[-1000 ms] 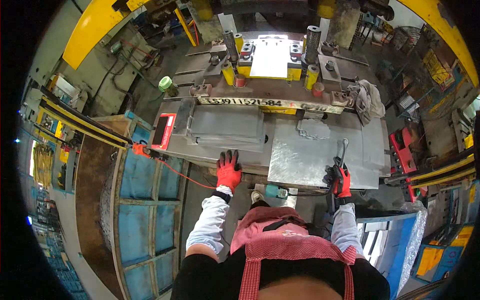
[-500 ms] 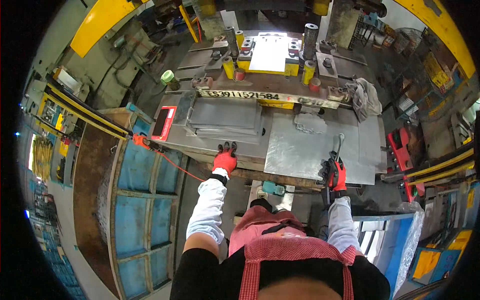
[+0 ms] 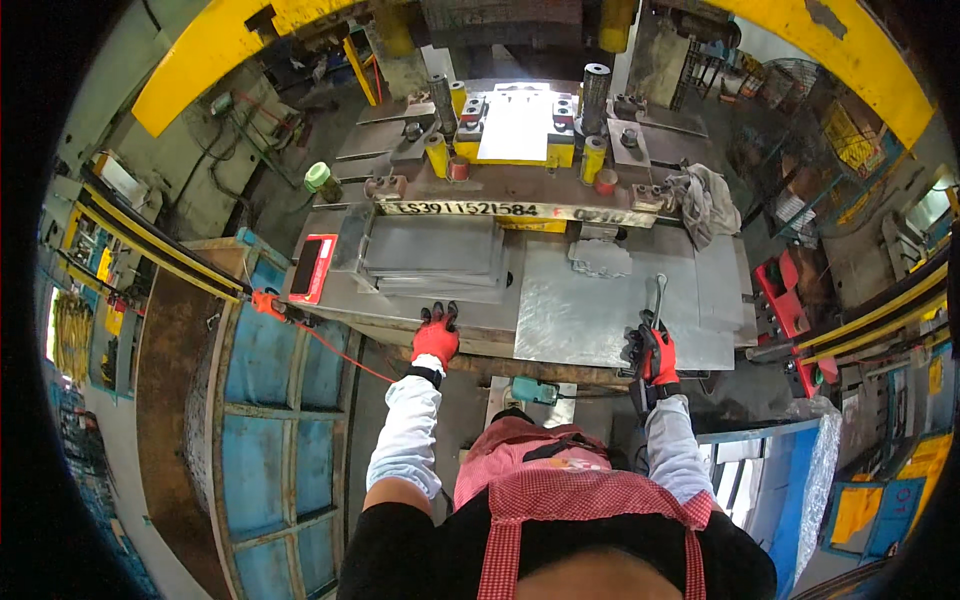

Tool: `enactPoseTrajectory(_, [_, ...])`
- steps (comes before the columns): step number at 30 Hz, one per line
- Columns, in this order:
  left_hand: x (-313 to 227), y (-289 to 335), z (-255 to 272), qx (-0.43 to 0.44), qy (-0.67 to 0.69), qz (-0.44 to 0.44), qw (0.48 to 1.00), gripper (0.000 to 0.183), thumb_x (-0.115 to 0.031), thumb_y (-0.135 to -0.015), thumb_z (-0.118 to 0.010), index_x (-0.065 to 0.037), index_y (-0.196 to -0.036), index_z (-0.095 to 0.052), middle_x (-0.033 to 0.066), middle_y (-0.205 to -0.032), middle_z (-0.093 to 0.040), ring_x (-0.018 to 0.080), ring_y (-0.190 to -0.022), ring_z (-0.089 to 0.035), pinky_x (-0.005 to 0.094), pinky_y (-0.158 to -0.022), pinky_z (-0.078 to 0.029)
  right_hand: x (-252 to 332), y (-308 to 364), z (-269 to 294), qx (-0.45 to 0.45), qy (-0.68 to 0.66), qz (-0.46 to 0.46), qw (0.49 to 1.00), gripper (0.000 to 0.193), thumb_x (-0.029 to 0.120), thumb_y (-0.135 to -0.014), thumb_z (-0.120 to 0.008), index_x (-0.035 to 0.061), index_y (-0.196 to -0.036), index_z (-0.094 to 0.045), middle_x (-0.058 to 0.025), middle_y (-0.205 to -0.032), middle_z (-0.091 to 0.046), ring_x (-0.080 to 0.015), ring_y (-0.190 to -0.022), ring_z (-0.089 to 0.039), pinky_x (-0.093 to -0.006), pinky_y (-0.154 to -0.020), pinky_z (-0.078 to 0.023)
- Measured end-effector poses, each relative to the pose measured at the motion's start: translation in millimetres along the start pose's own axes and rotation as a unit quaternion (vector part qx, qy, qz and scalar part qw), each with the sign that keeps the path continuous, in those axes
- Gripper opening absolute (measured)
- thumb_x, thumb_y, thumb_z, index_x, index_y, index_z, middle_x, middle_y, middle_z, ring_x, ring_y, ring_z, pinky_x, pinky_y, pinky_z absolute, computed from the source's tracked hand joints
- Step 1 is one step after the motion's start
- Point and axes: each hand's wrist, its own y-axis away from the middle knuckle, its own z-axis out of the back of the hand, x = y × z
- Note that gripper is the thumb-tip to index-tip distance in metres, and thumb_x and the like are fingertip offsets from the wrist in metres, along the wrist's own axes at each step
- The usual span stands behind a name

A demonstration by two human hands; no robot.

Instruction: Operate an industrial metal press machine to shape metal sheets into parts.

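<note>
My left hand (image 3: 435, 338), in a red glove with dark fingertips, rests at the front edge of the press bed (image 3: 470, 314) with its fingers stretched out. It holds nothing. Just beyond it lies a stack of flat grey metal sheets (image 3: 432, 246). My right hand (image 3: 654, 355), gloved the same way, is closed around a slim metal tool with a rounded end (image 3: 660, 296); its exact kind is unclear. The tool points away from me over a large shiny metal sheet (image 3: 570, 315). At the far side, a bright sheet (image 3: 514, 125) lies on the die between upright posts.
A red-framed dark flat object (image 3: 313, 269) lies left of the stack, and a green-capped bottle (image 3: 320, 180) behind it. A grey rag (image 3: 708, 205) hangs at the right. Blue-panelled bin (image 3: 252, 450) stands at left; a teal device (image 3: 534, 391) sits below the bed edge.
The whole view has shifted a little, so the press and bed appear slightly further left. Both hands keep nearly the same places, and the right still grips the metal tool.
</note>
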Motion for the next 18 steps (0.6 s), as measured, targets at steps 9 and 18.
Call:
enactPoseTrajectory(9, [1.0,3.3,-0.9,-0.023,-0.025,-0.015,0.999,0.05,-0.03,-0.078,-0.053,-0.017,-0.125,-0.043,0.0105,-0.134,-0.037,0.0343,-0.125,-0.029,0.04,-0.101,-0.031,-2.0,1.7,-2.5,-0.028,0.009,0.008,1.0,0.043,0.01,-0.084,-0.052,0.0123,-0.125,-0.039,-0.0097,-0.07,-0.052,-0.0142,-0.047,-0.042,-0.0303,-0.044,-0.038])
enactPoseTrajectory(18, [3.3,-4.5,-9.8,-0.057,-0.003,-0.044,0.997,0.05,-0.028,-0.078,-0.052,-0.02,-0.126,-0.043,0.0126,-0.133,-0.038,0.0341,-0.124,-0.032,0.0385,-0.1,-0.032,2.1,2.5,-3.1,-0.01,-0.014,-0.001,1.0,0.039,0.01,-0.084,-0.052,0.0119,-0.121,-0.04,-0.0089,-0.071,-0.052,-0.0131,-0.049,-0.044,-0.0293,-0.044,-0.039])
